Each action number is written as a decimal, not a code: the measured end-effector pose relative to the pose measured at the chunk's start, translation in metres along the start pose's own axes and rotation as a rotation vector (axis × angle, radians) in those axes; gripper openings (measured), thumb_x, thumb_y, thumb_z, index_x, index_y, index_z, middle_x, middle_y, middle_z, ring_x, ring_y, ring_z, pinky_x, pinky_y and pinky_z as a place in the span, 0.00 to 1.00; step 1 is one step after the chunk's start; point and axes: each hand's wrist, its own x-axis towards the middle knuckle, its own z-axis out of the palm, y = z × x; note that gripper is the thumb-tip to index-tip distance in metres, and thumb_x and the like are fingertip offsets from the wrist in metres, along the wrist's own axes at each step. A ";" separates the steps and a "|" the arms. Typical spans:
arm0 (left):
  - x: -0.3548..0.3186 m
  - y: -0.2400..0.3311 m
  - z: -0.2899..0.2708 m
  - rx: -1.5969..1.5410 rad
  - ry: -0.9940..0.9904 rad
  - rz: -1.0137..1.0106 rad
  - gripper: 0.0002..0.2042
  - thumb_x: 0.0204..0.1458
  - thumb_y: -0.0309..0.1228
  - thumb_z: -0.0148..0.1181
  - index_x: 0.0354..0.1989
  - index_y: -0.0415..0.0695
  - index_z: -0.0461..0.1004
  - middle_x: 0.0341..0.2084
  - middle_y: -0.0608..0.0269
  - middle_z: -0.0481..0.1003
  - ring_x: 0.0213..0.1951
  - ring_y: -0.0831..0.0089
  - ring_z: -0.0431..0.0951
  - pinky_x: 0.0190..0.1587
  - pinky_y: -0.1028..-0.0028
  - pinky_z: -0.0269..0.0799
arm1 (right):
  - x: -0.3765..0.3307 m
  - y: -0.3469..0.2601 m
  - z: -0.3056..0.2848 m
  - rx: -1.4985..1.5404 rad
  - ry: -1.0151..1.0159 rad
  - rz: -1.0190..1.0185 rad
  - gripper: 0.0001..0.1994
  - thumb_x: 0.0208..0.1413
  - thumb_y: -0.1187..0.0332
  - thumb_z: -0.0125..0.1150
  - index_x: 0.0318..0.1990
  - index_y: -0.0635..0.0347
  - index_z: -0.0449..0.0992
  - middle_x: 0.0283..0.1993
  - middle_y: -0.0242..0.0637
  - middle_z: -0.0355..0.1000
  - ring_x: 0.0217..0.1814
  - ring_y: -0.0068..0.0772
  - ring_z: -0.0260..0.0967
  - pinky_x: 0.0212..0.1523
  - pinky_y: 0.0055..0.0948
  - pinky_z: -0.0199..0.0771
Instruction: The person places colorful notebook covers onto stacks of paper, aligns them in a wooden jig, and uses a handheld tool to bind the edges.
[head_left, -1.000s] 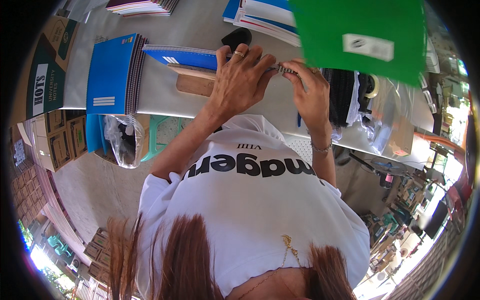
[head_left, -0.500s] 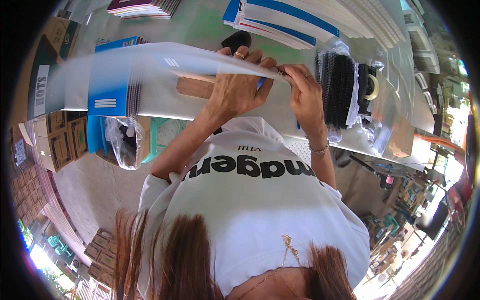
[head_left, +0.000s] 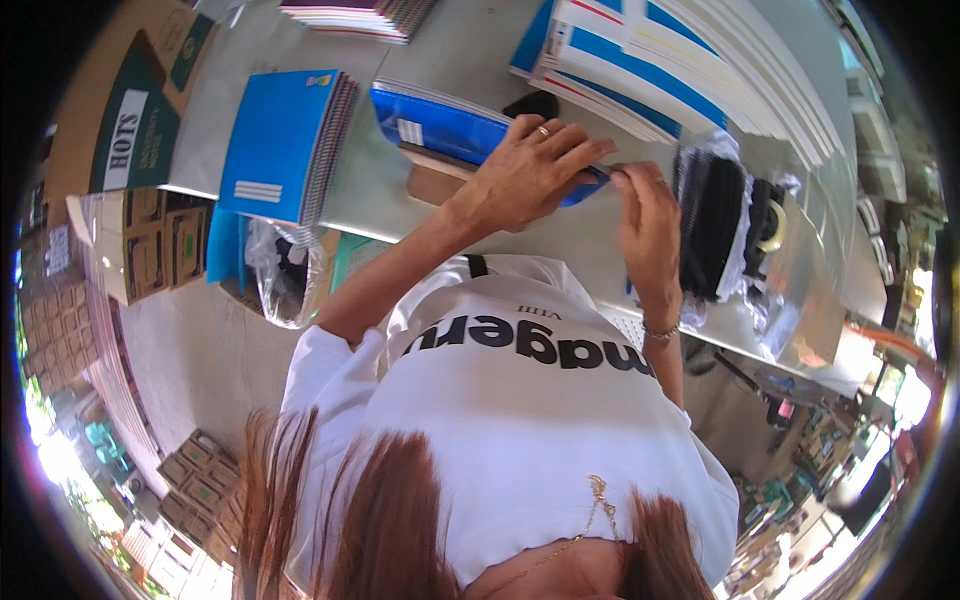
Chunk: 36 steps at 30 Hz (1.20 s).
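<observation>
A blue-covered notebook [head_left: 440, 122] is tilted over the far part of the table, with a wooden block [head_left: 436, 184] against its near side. My left hand [head_left: 525, 178] is closed over the notebook toward its right end, fingers bent across the top. At that right end, my right hand [head_left: 650, 225] pinches the corner with thumb and fingertips; exactly what lies between them is too small to make out. A dark object [head_left: 533, 106] sits just behind the notebook, partly hidden by it.
Spiral-bound blue notebooks [head_left: 280, 145] are stacked at left, beside a cardboard box [head_left: 75, 110]. Piled blue-and-white sheets [head_left: 640, 70] stand far right. Bundled black binding coils [head_left: 712, 225] and a tape roll [head_left: 772, 228] lie near my right hand. More notebooks [head_left: 370, 15] are at the far edge.
The large translucent sheet that rose above my hands is no longer raised, and the notebook's blue cover now shows. My hands stay at its right end. The whole view has shifted.
</observation>
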 end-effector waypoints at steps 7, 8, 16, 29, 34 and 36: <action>-0.042 -0.017 -0.069 0.322 0.199 -0.357 0.38 0.39 0.42 0.73 0.62 0.58 0.63 0.52 0.60 0.65 0.59 0.58 0.61 0.61 0.51 0.52 | 0.002 -0.004 0.006 -0.011 0.014 -0.002 0.05 0.57 0.71 0.56 0.38 0.62 0.72 0.35 0.41 0.70 0.39 0.43 0.68 0.43 0.39 0.63; -0.051 -0.019 -0.082 0.366 0.216 -0.495 0.40 0.36 0.42 0.75 0.63 0.58 0.63 0.54 0.60 0.65 0.60 0.56 0.59 0.61 0.50 0.51 | 0.003 -0.005 0.006 -0.009 0.019 -0.016 0.05 0.57 0.71 0.56 0.38 0.61 0.72 0.35 0.40 0.70 0.39 0.43 0.68 0.43 0.39 0.63; -0.124 -0.050 -0.128 0.389 0.067 -1.064 0.22 0.51 0.30 0.60 0.57 0.46 0.69 0.51 0.49 0.72 0.52 0.53 0.74 0.54 0.60 0.69 | 0.004 -0.006 0.003 -0.091 -0.028 -0.023 0.04 0.55 0.72 0.57 0.37 0.61 0.74 0.36 0.38 0.70 0.40 0.41 0.66 0.44 0.38 0.61; 0.021 -0.039 -0.293 0.247 0.589 -0.295 0.21 0.60 0.36 0.53 0.61 0.48 0.63 0.51 0.56 0.72 0.49 0.70 0.74 0.56 0.65 0.63 | 0.001 -0.008 0.012 0.070 0.055 0.044 0.07 0.50 0.69 0.64 0.33 0.61 0.74 0.36 0.36 0.71 0.41 0.39 0.68 0.45 0.36 0.62; 0.102 -0.009 -0.266 -0.320 0.618 0.052 0.42 0.56 0.26 0.57 0.71 0.48 0.32 0.59 0.52 0.65 0.58 0.60 0.67 0.62 0.61 0.60 | 0.004 -0.009 0.008 0.087 0.054 0.002 0.05 0.51 0.70 0.62 0.33 0.60 0.76 0.34 0.36 0.72 0.38 0.39 0.68 0.45 0.35 0.62; 0.161 0.019 -0.208 -0.383 0.930 -0.202 0.43 0.53 0.21 0.58 0.71 0.46 0.35 0.53 0.51 0.70 0.50 0.64 0.73 0.59 0.67 0.66 | 0.003 0.000 0.007 0.014 0.055 -0.021 0.04 0.51 0.70 0.61 0.33 0.59 0.77 0.34 0.36 0.72 0.38 0.39 0.68 0.45 0.35 0.62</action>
